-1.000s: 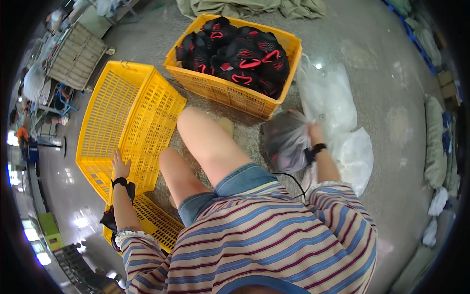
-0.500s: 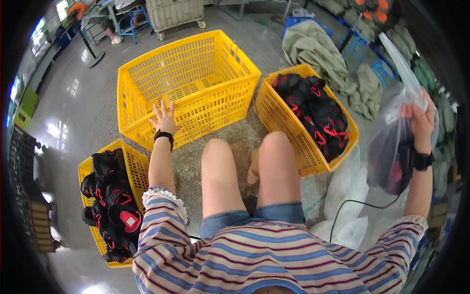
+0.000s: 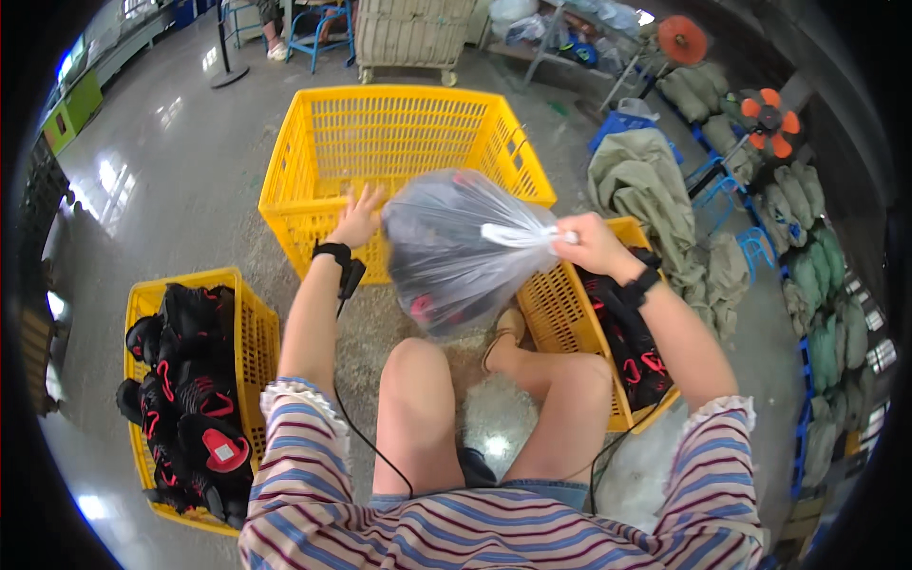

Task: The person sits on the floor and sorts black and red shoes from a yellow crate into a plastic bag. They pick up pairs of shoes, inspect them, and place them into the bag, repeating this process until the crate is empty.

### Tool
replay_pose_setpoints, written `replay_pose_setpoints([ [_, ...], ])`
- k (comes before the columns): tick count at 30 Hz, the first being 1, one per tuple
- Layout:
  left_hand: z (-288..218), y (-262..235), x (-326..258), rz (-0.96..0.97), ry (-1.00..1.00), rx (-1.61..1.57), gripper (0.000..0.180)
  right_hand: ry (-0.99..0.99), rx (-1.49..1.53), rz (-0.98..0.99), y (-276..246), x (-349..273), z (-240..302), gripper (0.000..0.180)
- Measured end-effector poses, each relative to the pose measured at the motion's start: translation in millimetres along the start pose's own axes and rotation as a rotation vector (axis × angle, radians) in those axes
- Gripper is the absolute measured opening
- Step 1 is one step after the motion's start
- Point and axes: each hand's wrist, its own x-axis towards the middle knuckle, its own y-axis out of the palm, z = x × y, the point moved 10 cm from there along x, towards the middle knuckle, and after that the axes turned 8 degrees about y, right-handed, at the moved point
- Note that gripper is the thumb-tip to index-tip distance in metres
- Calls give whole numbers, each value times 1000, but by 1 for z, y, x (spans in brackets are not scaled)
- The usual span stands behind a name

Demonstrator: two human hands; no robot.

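My right hand (image 3: 591,245) grips the gathered neck of a clear plastic bag (image 3: 456,252), closed round it. Dark things with red parts show through the plastic. The bag hangs tilted above my knees, at the near side of a large yellow crate (image 3: 293,237). My left hand (image 3: 357,218) is open, fingers spread, at that crate's near rim beside the bag. Whether it touches either, I cannot tell. Black shoes with red trim (image 3: 195,380) fill a yellow crate (image 3: 258,332) at my left. More such shoes (image 3: 622,332) lie in another crate (image 3: 560,318) at my right, partly behind my forearm.
A wheeled cloth-sided cart (image 3: 413,38) stands beyond the large crate. Green-grey cloth (image 3: 636,180) is heaped at the far right, near orange-bladed fans (image 3: 769,122) and stacked bundles (image 3: 822,237). A black cable (image 3: 366,437) runs from my left wrist past my knee.
My right hand has swung the bag from the far right to the middle, before the large crate. My left hand stays at the crate's rim. The view has shifted to the right.
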Motion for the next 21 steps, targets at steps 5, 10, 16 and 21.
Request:
replay_pose_setpoints([
  [5,-22,1,-60,-207,349,-425,84,99,246,23,119,55,-15,16],
  [10,-21,138,-112,174,158,-258,79,155,431,350,286,35,-34,13],
  [16,54,197,-132,-61,-113,-280,20,749,879,-170,284,-9,-140,14],
  [21,14,194,-111,-112,-504,-1436,15,478,588,187,332,-18,-120,37],
])
